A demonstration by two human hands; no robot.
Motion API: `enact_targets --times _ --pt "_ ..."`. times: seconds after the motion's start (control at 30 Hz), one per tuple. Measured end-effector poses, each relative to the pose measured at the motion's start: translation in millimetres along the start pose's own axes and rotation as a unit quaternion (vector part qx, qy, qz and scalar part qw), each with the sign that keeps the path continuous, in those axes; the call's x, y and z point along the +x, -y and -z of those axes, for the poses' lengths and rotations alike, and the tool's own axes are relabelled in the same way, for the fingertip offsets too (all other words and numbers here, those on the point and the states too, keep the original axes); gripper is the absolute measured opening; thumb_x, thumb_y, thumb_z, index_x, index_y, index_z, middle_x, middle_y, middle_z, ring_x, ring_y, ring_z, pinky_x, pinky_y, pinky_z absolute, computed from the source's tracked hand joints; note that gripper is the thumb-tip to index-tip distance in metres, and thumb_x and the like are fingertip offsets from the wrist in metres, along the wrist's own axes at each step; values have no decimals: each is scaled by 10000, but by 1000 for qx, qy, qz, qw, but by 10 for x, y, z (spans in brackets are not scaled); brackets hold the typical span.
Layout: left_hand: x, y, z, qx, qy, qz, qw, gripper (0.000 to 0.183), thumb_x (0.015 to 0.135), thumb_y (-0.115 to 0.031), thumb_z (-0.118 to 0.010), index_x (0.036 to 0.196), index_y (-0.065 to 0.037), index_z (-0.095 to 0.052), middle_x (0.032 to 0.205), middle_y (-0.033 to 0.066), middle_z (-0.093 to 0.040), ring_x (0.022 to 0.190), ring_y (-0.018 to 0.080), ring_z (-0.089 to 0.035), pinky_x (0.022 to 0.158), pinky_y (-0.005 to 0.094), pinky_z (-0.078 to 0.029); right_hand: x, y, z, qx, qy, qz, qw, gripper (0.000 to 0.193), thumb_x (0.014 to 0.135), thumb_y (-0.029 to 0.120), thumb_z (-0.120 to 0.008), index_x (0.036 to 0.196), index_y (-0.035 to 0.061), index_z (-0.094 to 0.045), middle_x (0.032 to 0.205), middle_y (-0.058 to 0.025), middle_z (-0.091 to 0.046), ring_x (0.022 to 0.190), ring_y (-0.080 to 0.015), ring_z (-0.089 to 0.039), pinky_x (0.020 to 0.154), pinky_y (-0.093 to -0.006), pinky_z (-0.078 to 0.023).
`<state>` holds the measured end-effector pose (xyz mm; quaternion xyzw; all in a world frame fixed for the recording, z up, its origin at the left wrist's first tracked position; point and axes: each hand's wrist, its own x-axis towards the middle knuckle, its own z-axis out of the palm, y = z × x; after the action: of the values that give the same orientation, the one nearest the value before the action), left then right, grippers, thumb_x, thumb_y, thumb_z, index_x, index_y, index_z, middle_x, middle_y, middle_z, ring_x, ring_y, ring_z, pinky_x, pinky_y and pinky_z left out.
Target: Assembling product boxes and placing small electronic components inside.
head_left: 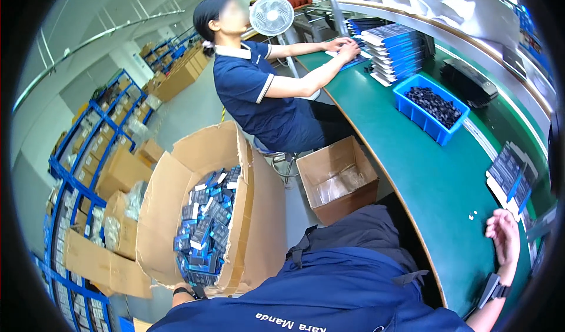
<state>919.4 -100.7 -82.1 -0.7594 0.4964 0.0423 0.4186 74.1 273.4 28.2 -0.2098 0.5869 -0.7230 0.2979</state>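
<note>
At the big cardboard carton on my left, my left hand is at the near rim; its fingers are hidden, so I cannot make out a hold. Inside that carton lies a jumble of small dark-and-blue printed boxes. Over the green worktop, my right hand has loosely bent fingers, with nothing visible in them. Just beyond its fingertips sits a small group of dark printed boxes with white edges and blue sides. Tiny white bits lie on the worktop beside this hand.
A blue bin of small black parts stands farther along the green worktop. Beyond it are stacked dark-and-blue boxes. A co-worker sits there, hands at the worktop. Between us an open carton holds clear plastic.
</note>
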Motion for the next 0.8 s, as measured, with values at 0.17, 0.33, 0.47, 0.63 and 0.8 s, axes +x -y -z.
enact_targets --times 0.17,0.33,0.47,0.63,0.8 --pt "123 144 346 43 -13 -19 999 486 669 -373 -724 1095 -154 -645 1184 83 -590 1106 252 -548 932 373 -438 -109 84 -41 0 -20 1 1000 213 895 162 -501 1030 -2 -518 826 -90 -603 669 -134 -579 621 -236 -498" --pt "81 129 437 62 -1 -35 997 453 690 -388 -705 1074 -153 -655 1161 80 -603 1087 247 -559 921 375 -443 -158 109 -66 10 -19 0 1000 201 893 154 -496 1019 0 -524 826 -94 -605 680 -133 -583 630 -237 -505" --pt "34 -46 613 83 7 -61 995 431 706 -400 -691 1057 -152 -664 1142 79 -613 1071 244 -567 911 376 -447 -117 128 -112 17 -17 -2 1000 196 885 137 -504 1013 -10 -528 827 -108 -612 679 -150 -590 642 -255 -512" --pt "-81 -407 977 112 13 -103 988 407 726 -415 -672 1036 -151 -674 1120 77 -626 1052 239 -577 900 378 -452 -79 142 -136 39 -3 -11 999 197 873 132 -536 1000 -18 -540 832 -140 -627 684 -180 -618 642 -279 -533" --pt "-1335 -1267 2371 67 28 -82 994 449 761 -391 -635 1161 -189 -611 1010 64 -656 942 206 -594 786 394 -473 -184 159 -64 48 -27 -23 998 186 879 125 -529 996 -17 -551 834 -145 -634 694 -184 -625 647 -285 -535"
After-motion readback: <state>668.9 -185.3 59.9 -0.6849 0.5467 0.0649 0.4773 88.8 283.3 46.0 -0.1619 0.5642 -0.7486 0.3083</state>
